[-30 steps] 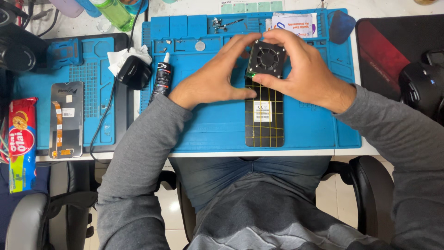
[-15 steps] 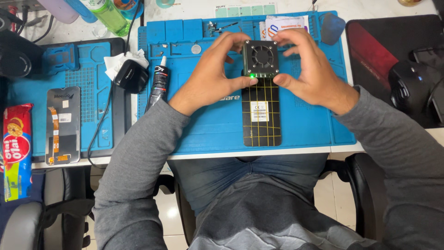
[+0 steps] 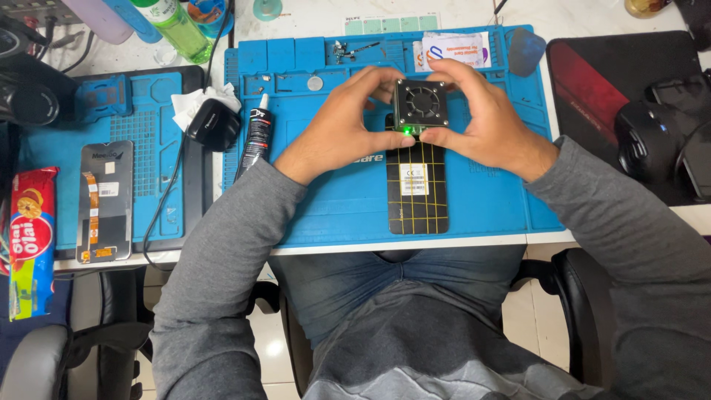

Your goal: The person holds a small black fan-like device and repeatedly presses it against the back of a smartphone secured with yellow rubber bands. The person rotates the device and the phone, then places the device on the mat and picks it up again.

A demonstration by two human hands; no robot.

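Observation:
A small square black device with a round fan grille (image 3: 421, 105) rests on the upper end of a black phone panel with yellow grid lines (image 3: 417, 194), which lies on the blue work mat (image 3: 333, 215). A green light glows at the device's near edge. My left hand (image 3: 342, 122) holds the device's left side with thumb and fingers. My right hand (image 3: 485, 122) grips its right side the same way.
A black glue tube (image 3: 255, 137), a black adapter on white tissue (image 3: 211, 124) and a coin (image 3: 315, 84) lie left of the hands. A second phone panel (image 3: 105, 200) sits on another blue mat at left, beside a snack packet (image 3: 29, 241). Bottles stand at the back left; a dark mat with black gear is at right.
Both hands and the fan device have shifted slightly away from me along the phone panel, and a green light now shows at its near edge.

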